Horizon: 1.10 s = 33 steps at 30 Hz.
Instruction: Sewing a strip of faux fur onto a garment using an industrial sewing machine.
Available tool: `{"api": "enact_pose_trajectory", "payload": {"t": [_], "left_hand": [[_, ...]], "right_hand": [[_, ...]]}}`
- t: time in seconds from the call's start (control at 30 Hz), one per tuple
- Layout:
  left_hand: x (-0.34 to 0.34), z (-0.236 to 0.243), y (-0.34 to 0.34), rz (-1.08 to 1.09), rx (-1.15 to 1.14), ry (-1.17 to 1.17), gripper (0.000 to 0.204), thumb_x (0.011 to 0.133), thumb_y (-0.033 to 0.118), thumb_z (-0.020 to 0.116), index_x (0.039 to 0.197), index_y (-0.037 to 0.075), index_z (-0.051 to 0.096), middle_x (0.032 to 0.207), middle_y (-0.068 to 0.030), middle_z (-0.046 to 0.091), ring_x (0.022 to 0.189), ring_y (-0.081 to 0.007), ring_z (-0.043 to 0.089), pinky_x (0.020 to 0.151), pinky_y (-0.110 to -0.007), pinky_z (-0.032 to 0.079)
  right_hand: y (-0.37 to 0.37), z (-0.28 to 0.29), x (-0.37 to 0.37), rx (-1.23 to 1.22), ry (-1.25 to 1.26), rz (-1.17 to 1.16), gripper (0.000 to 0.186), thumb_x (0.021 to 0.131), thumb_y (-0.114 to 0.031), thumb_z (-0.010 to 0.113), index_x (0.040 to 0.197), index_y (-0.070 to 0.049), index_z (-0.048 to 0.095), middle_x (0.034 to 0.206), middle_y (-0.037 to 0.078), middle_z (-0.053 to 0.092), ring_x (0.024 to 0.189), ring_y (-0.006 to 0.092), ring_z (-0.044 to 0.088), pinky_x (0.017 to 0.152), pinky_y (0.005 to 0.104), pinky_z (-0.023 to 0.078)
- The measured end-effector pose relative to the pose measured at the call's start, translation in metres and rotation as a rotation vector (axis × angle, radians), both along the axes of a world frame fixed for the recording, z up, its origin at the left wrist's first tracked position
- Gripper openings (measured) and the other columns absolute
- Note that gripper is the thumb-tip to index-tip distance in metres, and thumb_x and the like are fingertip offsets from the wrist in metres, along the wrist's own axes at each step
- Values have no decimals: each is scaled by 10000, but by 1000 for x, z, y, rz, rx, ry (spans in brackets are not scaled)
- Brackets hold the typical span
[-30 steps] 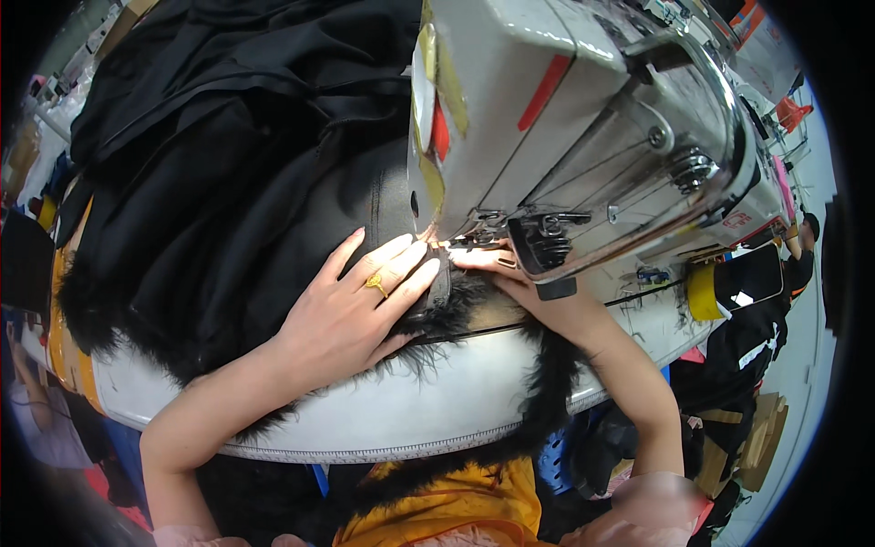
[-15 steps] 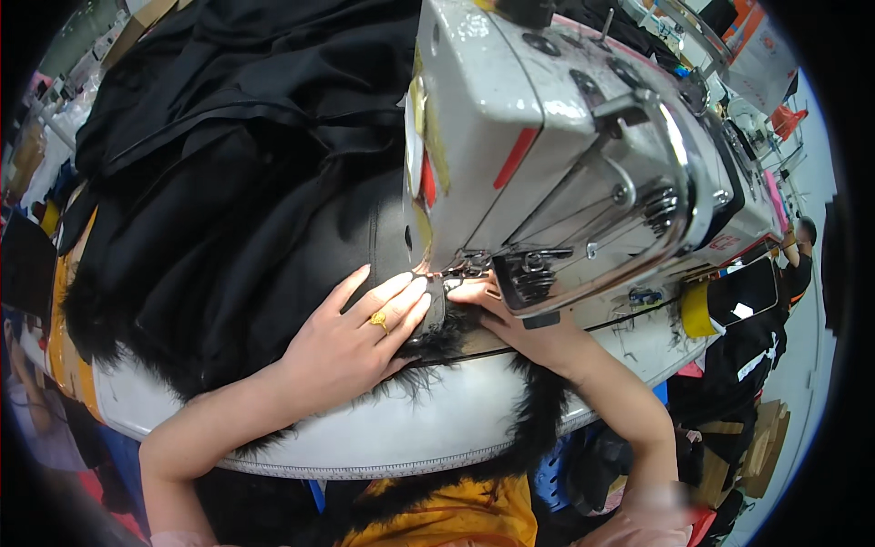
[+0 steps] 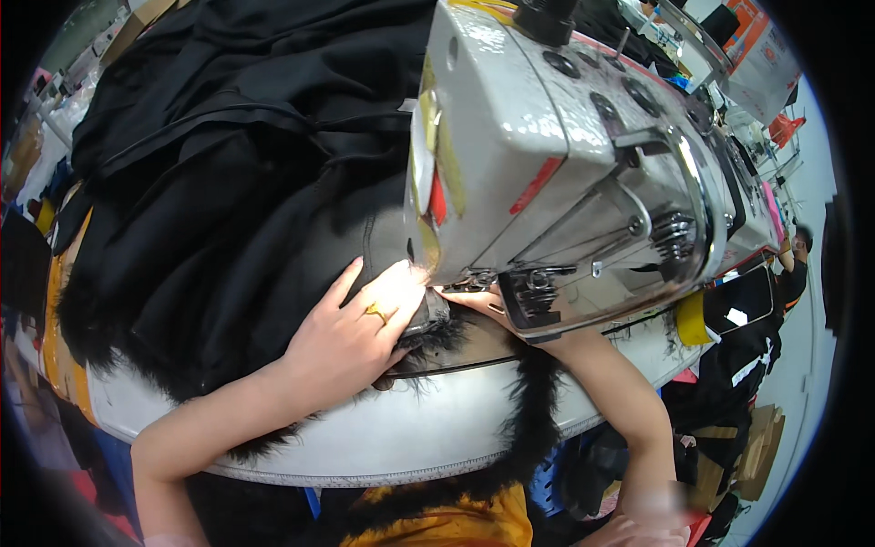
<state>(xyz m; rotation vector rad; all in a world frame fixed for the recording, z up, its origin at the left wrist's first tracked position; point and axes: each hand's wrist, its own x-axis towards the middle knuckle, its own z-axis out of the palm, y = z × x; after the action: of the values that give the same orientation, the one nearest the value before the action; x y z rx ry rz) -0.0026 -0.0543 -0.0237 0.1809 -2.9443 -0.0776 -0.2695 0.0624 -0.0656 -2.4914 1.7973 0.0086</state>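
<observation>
My left hand lies flat on a black garment, fingers stretched toward the needle area of a white sewing machine; a yellow ring is on one finger. Opposite it, my right hand reaches in from the right, its visible fingertips extended beside the presser foot. The machine's head and guard hide part of that hand. Between the hands is the garment's edge, with black fluffy trim hanging over the table's front edge. A bright lamp glare washes out the left fingertips and the stitching point.
The white tabletop has a measuring tape along its front edge. A yellow roll-like object stands to the right of the machine. Cardboard pieces lie at the lower right. Another person is at the far right.
The machine appears slightly further right and lower in view. My left fingers have drawn closer together near the needle, and the garment's edge beside them has shifted slightly.
</observation>
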Motion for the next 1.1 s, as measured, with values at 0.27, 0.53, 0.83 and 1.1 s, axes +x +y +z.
{"api": "enact_pose_trajectory", "payload": {"t": [0.27, 0.53, 0.83, 1.1], "left_hand": [[-2, 2, -5, -18, 19, 33, 622, 813, 301, 755, 1314, -30, 593, 1273, -146, 651, 1321, -257, 523, 1183, -469, 328], [-1, -5, -6, 6, 6, 142, 611, 773, 252, 780, 1303, 2, 605, 1249, -119, 658, 1267, -248, 558, 1160, -439, 370], [1, -3, -22, -46, 36, 56, 506, 753, 165, 724, 1234, 42, 629, 1238, -109, 666, 1202, -232, 621, 1041, -360, 479], [37, 18, 33, 1, 88, 278, 434, 777, 109, 659, 1205, 44, 627, 1122, -88, 656, 1010, -237, 651, 893, -358, 517]], "right_hand": [[-7, 7, 6, -277, -420, -72, 212, 826, -249, 703, 998, -129, 736, 944, 69, 730, 853, 269, 706, 697, 377, 531], [-11, -4, -3, -345, -498, -135, 247, 768, -237, 741, 927, -49, 727, 849, 115, 708, 782, 351, 664, 692, 434, 498], [-7, 20, 9, -105, 56, -398, 225, 909, -276, 628, 1084, -140, 664, 1051, 131, 648, 975, 283, 632, 825, 422, 494], [48, 49, 78, -425, -15, -7, 330, 764, -217, 732, 1093, -204, 705, 1049, -37, 621, 988, 175, 619, 889, 381, 472]]}}
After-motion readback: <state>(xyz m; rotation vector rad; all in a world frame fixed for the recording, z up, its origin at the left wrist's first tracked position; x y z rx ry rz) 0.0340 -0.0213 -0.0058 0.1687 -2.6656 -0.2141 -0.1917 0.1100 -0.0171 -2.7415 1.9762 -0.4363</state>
